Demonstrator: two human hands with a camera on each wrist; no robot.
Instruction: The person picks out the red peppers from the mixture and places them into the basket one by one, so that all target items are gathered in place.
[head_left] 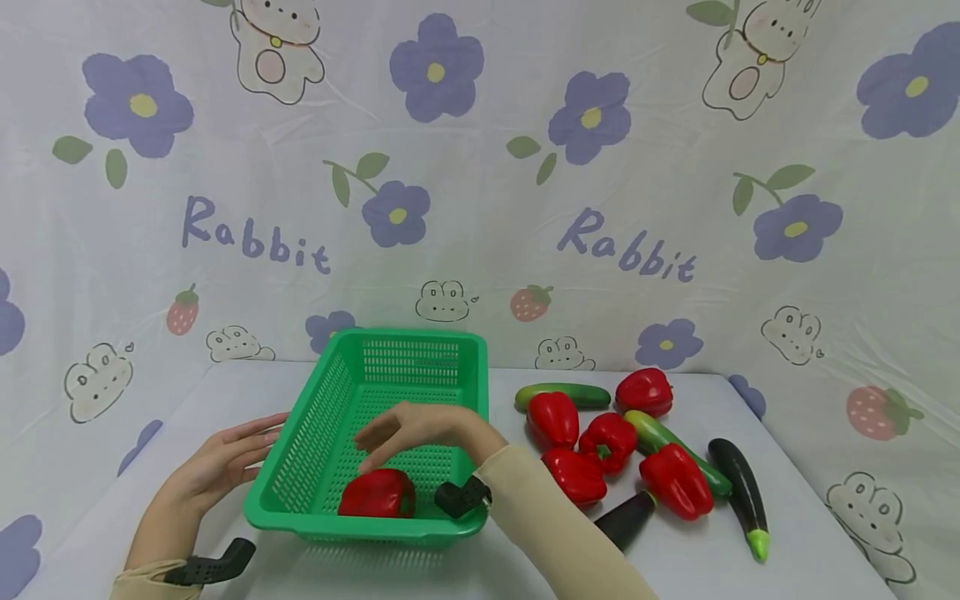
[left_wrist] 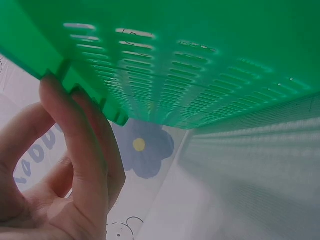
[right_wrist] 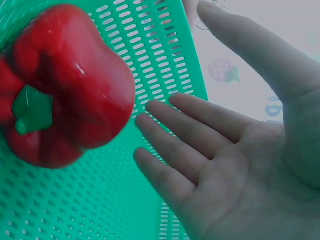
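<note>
Glossy red bell pepper (head_left: 378, 493): one, at six o'clock inside rectangular green perforated plastic basket (head_left: 360, 527). Right hand (head_left: 408, 429): above it, fingers apart, gripping nothing. Left hand (head_left: 225, 462): nine o'clock, fingers loosely extended, tips at rim. Risks: pepper rolling if knocked; basket tilting if pushed one-sidedly.

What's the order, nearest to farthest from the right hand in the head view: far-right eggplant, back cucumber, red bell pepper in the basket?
From the right hand:
1. Red bell pepper: inside the green basket, close by the hand.
2. Cucumber: at the back, right of the basket.
3. Eggplant: at the far right.
</note>
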